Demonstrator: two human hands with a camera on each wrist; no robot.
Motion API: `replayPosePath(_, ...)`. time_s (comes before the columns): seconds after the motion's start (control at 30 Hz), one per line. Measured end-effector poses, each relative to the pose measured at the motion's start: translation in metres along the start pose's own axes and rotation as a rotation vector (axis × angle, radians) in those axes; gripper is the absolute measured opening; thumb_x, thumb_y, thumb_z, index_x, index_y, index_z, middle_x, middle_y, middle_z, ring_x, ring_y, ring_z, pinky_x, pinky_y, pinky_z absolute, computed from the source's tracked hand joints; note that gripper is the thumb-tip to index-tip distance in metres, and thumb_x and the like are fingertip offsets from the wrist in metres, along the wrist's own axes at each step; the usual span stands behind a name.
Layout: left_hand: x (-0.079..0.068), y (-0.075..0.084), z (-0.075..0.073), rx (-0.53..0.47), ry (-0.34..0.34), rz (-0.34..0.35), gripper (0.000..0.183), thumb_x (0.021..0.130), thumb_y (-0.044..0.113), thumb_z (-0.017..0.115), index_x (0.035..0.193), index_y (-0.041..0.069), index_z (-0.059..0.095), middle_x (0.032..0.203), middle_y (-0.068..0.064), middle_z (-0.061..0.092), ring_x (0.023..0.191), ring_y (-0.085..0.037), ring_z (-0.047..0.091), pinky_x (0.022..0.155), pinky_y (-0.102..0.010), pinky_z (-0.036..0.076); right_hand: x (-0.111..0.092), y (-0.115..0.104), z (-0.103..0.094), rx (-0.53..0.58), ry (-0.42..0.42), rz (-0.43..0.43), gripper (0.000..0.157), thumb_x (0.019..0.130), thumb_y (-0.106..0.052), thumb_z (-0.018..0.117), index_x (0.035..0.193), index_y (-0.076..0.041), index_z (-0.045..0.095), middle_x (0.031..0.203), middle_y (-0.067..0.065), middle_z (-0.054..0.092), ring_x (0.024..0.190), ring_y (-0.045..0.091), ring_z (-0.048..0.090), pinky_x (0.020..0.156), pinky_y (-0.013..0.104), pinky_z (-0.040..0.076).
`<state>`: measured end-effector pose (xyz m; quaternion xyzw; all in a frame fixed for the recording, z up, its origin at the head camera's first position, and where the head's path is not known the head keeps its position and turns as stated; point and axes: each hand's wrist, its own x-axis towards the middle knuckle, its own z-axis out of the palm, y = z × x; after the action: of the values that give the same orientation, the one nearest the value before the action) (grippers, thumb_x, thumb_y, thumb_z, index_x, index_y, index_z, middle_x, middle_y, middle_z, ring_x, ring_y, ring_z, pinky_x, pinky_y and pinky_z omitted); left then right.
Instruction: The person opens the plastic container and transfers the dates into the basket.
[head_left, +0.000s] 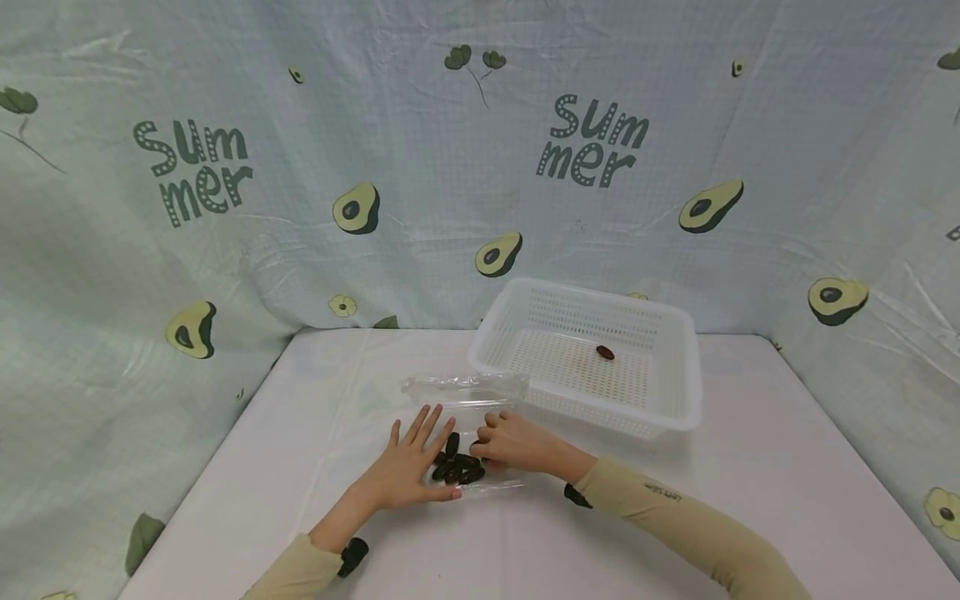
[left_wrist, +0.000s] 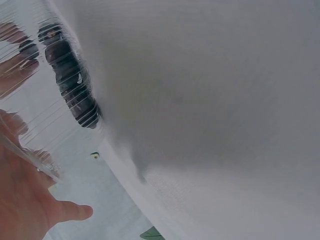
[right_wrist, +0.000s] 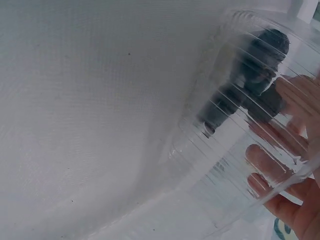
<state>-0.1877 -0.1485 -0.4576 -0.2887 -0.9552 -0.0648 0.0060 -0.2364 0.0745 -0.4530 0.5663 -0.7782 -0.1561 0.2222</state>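
Observation:
Several dark dates (head_left: 457,472) lie in a clear plastic clamshell box (head_left: 491,486) on the table. Its lid (head_left: 465,387) is raised at the back. My left hand (head_left: 401,471) rests at the box's left side with fingers spread, fingertips along the rim. From the right, my right hand (head_left: 521,443) reaches into the box with curled fingers and pinches a date (left_wrist: 28,49), seen through the plastic in the left wrist view. In the right wrist view the ribbed wall partly blurs the dates (right_wrist: 260,60) and the fingers.
Behind the box, to the right, stands a white perforated basket (head_left: 678,392) with a single reddish-brown date (head_left: 605,352) in it. A white cloth covers the table (head_left: 247,467). A printed curtain (head_left: 420,167) hangs at the back and along the sides.

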Motion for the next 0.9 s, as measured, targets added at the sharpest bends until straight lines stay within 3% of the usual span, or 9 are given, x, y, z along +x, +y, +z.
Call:
replayPosePath(0.23, 0.0, -0.001, 0.002, 0.014, 0.012, 0.002, 0.096, 0.074, 0.07, 0.046, 0.144, 0.014, 0.014, 0.151, -0.013, 0.007, 0.139, -0.034, 0.006, 0.099, -0.066, 0.017, -0.008, 0.003, -0.011, -0.027, 0.05, 0.012, 0.013, 0.082, -0.037, 0.06, 0.091, -0.029, 0.056, 0.078, -0.013, 0.059, 0.073, 0.009, 0.049, 0.061, 0.02, 0.039)
replayPosePath(0.47, 0.0, -0.001, 0.002, 0.032, 0.045, 0.015, 0.084, 0.081, 0.063, 0.044, 0.144, 0.016, 0.017, 0.15, -0.015, 0.01, 0.138, -0.035, 0.01, 0.098, -0.067, 0.016, -0.021, 0.007, -0.022, -0.038, 0.107, 0.025, 0.015, 0.08, -0.036, 0.063, 0.09, -0.028, 0.055, 0.083, -0.012, 0.057, 0.076, 0.009, 0.048, 0.064, 0.02, 0.039)
replayPosePath(0.7, 0.001, -0.001, 0.005, 0.055, 0.055, 0.008, 0.089, 0.078, 0.068, 0.043, 0.144, 0.017, 0.015, 0.151, -0.013, 0.009, 0.138, -0.034, 0.009, 0.098, -0.066, 0.017, -0.036, 0.011, -0.03, 0.017, 0.108, 0.047, 0.015, 0.08, -0.031, 0.064, 0.086, -0.024, 0.052, 0.087, -0.009, 0.055, 0.077, 0.01, 0.047, 0.064, 0.021, 0.04)
replayPosePath(0.9, 0.002, -0.001, 0.007, 0.061, 0.062, 0.009, 0.09, 0.077, 0.069, 0.044, 0.144, 0.015, 0.018, 0.15, -0.014, 0.01, 0.138, -0.034, 0.011, 0.098, -0.066, 0.018, -0.05, 0.019, -0.037, 0.001, 0.181, 0.068, 0.021, 0.075, -0.027, 0.068, 0.088, -0.022, 0.052, 0.089, -0.007, 0.054, 0.077, 0.011, 0.047, 0.061, 0.021, 0.042)
